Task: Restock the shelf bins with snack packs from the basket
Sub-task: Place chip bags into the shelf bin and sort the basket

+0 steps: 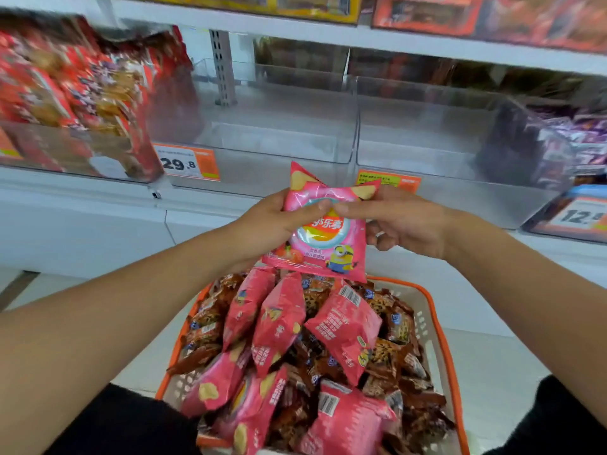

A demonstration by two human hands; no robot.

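1. head view shows our basket at 6 o'clock, a pale perforated tub with an orange rim, heaped with pink chip packs lying over dark brown snack packs.
2. at 12 o'clock sits a clear shelf bin with nothing visible in it, and just to its right a second clear bin in the same state.
3. at 10 o'clock a bin is packed with red packets; at 3 o'clock purple packets fill another bin.
4. orange price tags hang on the bin fronts, one reading 29.8.
5. the front lip of the two clear bins runs just above our hands, and the room over that lip and under the upper shelf is open.
6. between the basket rim and the white shelf base the floor shows bare at 8 o'clock.
7. we hold one pink chip pack above the far end of the basket, just below the clear bins, upright with its printed face toward us.
8. our left hand wraps the pack's left edge, thumb pressed across the front.
9. our right hand pinches the pack's upper right side, thumb tip meeting the left thumb, remaining fingers curled loosely.
10. both forearms reach in from 7 and 5 o'clock, bare to the elbow.
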